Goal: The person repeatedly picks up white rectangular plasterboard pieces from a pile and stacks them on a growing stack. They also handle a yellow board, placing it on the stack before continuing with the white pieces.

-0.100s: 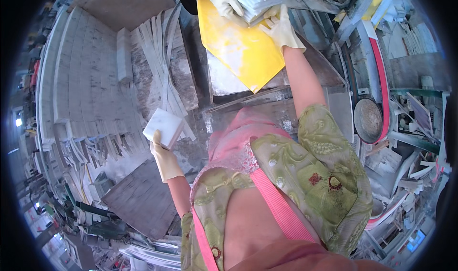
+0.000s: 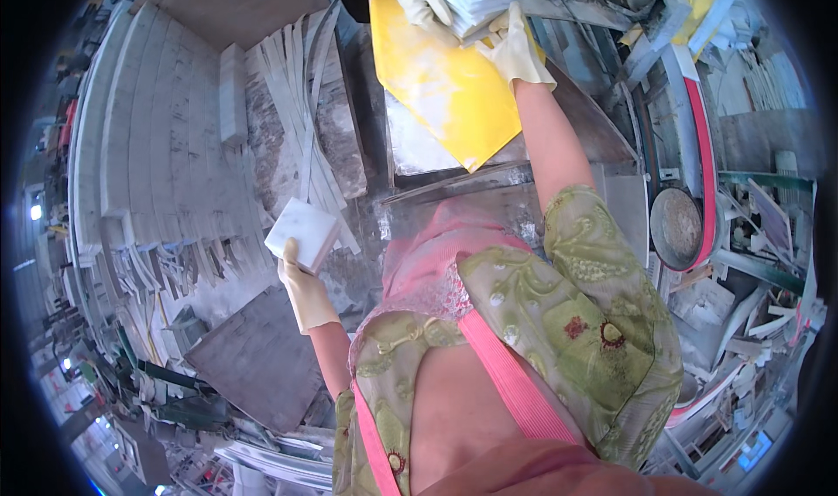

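white stone block is in your left hand, off to your left, in front of the lower ends of the thin strips. looks like polished marble or similar — so expect it heavy for its size, fully stiff, no give at all. smooth face probably gets slippery against a gloved palm; corners and edges likely chip if knocked. best hold: across the thickness, thumb flat on the broad face, fingers spread well under it, not pinching only a corner.

left grip: grasping the block at its near corner, thumb up on the edge of the pale face, the other fingers mostly out of sight beneath. spread looks about as wide as the block is thick, no more.

right hand: reaching up and ahead, gloved, at the lower right corner of the stack of white slabs, fingers bent toward it. looks like contact, but you cannot tell from here whether that grip is clenched on the stack or only resting against it. co-worker's hand is at the stack's left side, close by. yellow sheet spreads below both — whitish patches on it. long grey slabs stand side by side at far left.
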The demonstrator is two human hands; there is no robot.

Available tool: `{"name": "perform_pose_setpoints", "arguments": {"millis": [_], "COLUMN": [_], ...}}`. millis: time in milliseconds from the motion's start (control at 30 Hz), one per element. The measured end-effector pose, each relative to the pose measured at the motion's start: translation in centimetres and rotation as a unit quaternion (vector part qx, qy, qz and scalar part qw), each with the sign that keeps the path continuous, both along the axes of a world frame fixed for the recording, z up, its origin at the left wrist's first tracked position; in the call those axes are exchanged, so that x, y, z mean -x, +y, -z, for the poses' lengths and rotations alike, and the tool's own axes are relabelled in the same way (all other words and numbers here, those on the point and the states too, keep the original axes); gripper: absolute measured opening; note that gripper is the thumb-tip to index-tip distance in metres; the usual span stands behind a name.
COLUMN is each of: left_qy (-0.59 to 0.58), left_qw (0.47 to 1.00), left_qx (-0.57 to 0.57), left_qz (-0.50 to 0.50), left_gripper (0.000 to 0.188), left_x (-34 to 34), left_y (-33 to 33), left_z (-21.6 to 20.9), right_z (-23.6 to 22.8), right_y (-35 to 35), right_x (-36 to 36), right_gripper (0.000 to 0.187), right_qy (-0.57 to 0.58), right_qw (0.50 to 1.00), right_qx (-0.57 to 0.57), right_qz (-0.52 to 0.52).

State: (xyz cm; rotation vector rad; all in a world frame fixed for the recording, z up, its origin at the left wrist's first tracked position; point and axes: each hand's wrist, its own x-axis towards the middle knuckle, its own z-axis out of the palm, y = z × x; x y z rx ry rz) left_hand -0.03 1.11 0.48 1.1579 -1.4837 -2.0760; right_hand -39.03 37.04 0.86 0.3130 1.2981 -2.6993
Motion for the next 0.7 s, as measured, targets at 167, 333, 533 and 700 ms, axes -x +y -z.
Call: {"name": "perform_pose_setpoints", "arguments": {"millis": [167,333,533,700], "left_qy": [-0.011,-0.012,0.024,0.059], "left_qw": [1.000,0.999,0.997,0.989], "left_qx": [0.008,0.015,0.003,0.000], "left_qz": [-0.020,-0.035,-0.071,-0.137], "left_gripper": [0.062,0.063,0.063,0.057], "left_x": [-0.7,-1.0,-0.6,-1.4], "left_y": [1.6,2.1,1.0,0.8], "left_z": [-1.2,-2.3,-1.2,-1.2], "right_z": [4.0,7.8,8.8,7.0], "right_y": [0.7,0.3,-1.1,-0.6], "right_x": [3.5,10.2,14.0,18.5], "right_gripper": [0.068,0.054,0.068,0.073], "right_qy": [0.146,0.077,0.247,0.311], "right_qw": [0.945,0.996,0.820,0.647], "right_qx": [-0.294,-0.002,-0.511,-0.697], "right_qz": [0.014,0.048,0.073,0.022]}}
